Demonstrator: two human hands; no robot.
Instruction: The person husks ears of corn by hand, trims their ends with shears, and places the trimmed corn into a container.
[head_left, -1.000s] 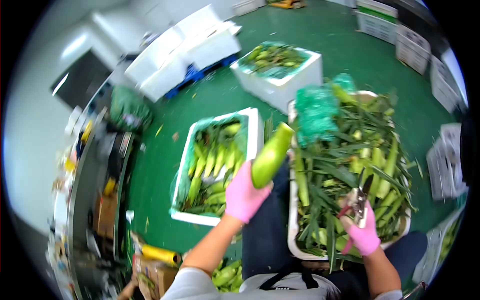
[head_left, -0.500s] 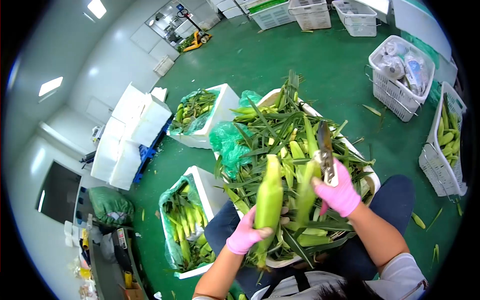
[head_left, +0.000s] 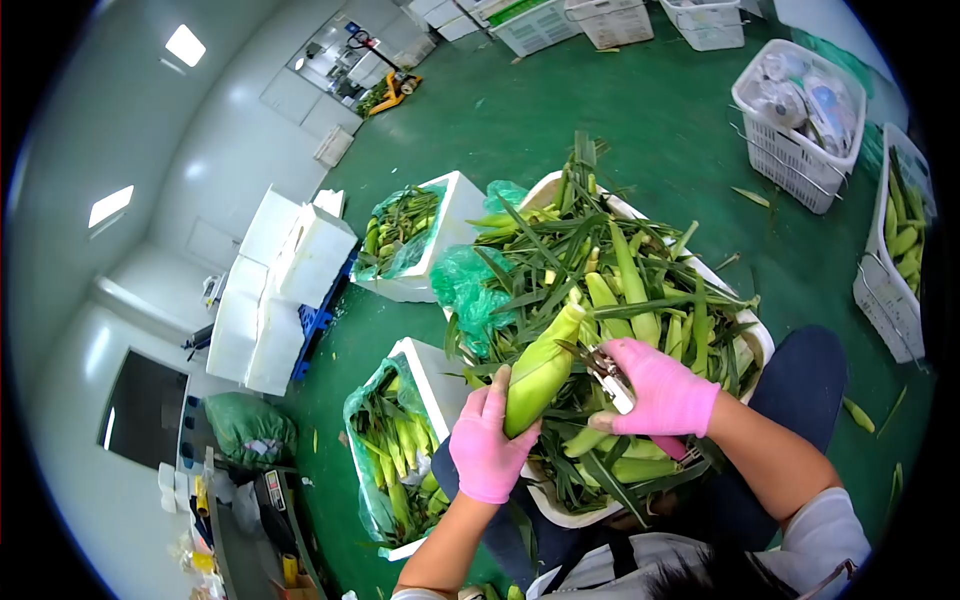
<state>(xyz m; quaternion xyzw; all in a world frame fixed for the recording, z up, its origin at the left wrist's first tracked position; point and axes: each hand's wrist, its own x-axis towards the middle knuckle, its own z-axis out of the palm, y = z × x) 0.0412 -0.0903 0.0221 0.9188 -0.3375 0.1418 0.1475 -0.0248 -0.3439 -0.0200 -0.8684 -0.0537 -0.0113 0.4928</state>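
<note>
My left hand (head_left: 492, 448), in a pink glove, is wrapped round the lower part of a green ear of corn (head_left: 543, 372). The ear tilts up and to the right, its husk still on. My right hand (head_left: 665, 392), gloved in pink too, grips metal pruning shears (head_left: 612, 380) beside the ear's upper end. Whether the blades touch the ear I cannot tell. Beneath both hands, a white tub (head_left: 572, 517) between my knees is heaped with corn ears (head_left: 630, 275) and loose green husk leaves (head_left: 530, 270).
Two white foam boxes (head_left: 425, 375) lined with green plastic hold corn on the left. White baskets stand at right, one with plastic bags (head_left: 790, 100), another with corn ears (head_left: 905, 240). Stacked foam boxes (head_left: 265, 310) and a pallet jack (head_left: 395, 90) are farther off.
The ear in my left hand has tipped over to the right. My right hand has lowered the shears from pointing up to beside the ear, and the husk piece it held is gone from it.
</note>
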